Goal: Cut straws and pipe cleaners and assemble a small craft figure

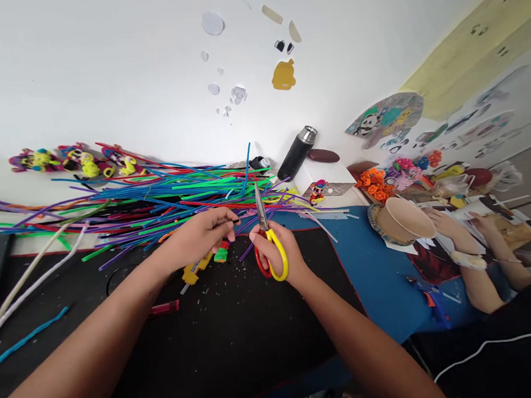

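While your right hand (275, 242) gripped one pair of scissors (262, 214), blades upright and seemingly together, your left hand (201, 231) pinched one small dark piece (236, 221) over the black mat (239, 336), to the left of the blades and apart from them. Three fuzzy figures (83, 161) along the wall and a fourth (318, 191) against the white box (332, 173) looked made up; the piece in your fingertips was loose, and so were the coloured stems (164, 191) behind your hands, too many and too tangled to count. How much was left, you could not have told from this view. Near your left hand lay one yellow glue gun (197, 269) and one green-and-red bundle (221, 253); farther left was one twisted blue length (28, 340), and one black flask (295, 155) leaned by the box
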The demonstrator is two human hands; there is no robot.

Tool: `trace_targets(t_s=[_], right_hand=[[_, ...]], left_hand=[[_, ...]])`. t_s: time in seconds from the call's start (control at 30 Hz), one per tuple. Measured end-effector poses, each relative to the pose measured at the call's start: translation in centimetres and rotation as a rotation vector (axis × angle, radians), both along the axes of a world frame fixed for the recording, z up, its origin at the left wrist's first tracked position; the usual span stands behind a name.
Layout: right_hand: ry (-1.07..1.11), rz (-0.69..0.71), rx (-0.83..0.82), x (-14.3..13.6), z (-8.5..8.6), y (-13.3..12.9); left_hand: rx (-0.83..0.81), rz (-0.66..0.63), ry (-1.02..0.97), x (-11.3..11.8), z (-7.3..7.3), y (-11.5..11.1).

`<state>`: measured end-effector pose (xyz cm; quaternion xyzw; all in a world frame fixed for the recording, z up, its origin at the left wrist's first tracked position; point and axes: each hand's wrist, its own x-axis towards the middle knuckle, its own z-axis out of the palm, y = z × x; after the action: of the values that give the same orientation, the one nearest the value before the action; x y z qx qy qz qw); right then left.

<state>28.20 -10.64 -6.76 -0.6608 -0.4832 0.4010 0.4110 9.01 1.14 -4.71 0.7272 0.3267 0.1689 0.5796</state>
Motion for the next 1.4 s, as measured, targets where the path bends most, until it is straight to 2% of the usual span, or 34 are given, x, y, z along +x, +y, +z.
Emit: trace_targets(t_s=[0.07,0.2,0.33,0.5,0.77,1.1,1.4], right_hand=[[0.2,-0.059,0.051,-0.2,0.6,0.0],[0.303,-0.108,0.081,-0.5,1.7,-0.3],[0.321,-0.114,0.084,-0.7,2.2,-0.7],[0.318,-0.123,0.099,-0.8,2.0,-0.9],[0.329,-0.124,0.083,-0.9,1.8,-1.1],[0.333,-0.132,0.075,-1.2,1.8,-1.3],[0.335,-0.132,0.079,-1.4,1.9,-1.2]], left_hand=[[-0.067,-0.013,-0.022,0.2,0.0,-0.2],[-0.117,-0.057,0.011,0.5,0.3,-0.8],[-0.077,-0.107,0.047,0.8,0.9,-1.6],[-0.077,-0.17,0.05,0.9,1.5,-2.3],[-0.07,-0.143,0.077,0.9,2.3,-2.5],[-0.105,-0.136,0.056,0.8,2.4,-2.5],[-0.141,-0.148,0.029,0.7,1.8,-2.4]])
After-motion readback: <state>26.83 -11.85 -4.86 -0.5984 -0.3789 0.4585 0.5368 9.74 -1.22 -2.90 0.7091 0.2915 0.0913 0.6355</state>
